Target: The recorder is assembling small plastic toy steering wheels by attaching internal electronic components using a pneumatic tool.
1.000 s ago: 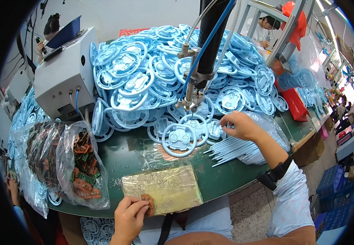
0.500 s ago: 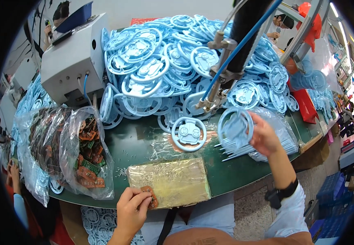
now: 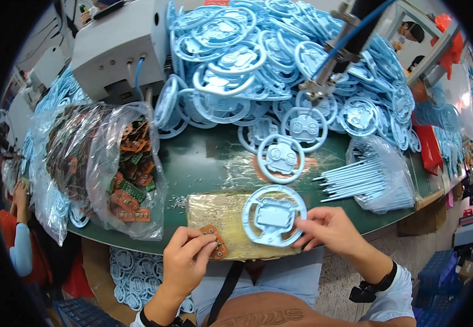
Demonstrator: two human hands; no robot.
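Between the fingertips of my left hand [image 3: 184, 259] is a small orange-brown circuit board [image 3: 214, 241], over the near left part of a board-like block [image 3: 210, 206] wrapped in yellowish clear film. My right hand [image 3: 332, 231] pinches the right rim of a light blue plastic toy steering wheel [image 3: 273, 216]. Its hollow back faces up, over the right half of the block; I cannot tell whether it rests there. Just beyond lies another blue steering wheel [image 3: 281, 158], face up on the green table.
A large heap of blue steering wheels [image 3: 231, 60] covers the far side. Clear bags of circuit boards [image 3: 130, 204] stand left, near a grey metal box [image 3: 113, 49]. A metal fixture [image 3: 323, 82] hangs above the heap. Blue rods [image 3: 356, 180] lie in a bag at right.
My right hand has brought the steering wheel from the right, beside the rods, toward me and over the block. My left hand still holds the circuit board. The view has shifted.
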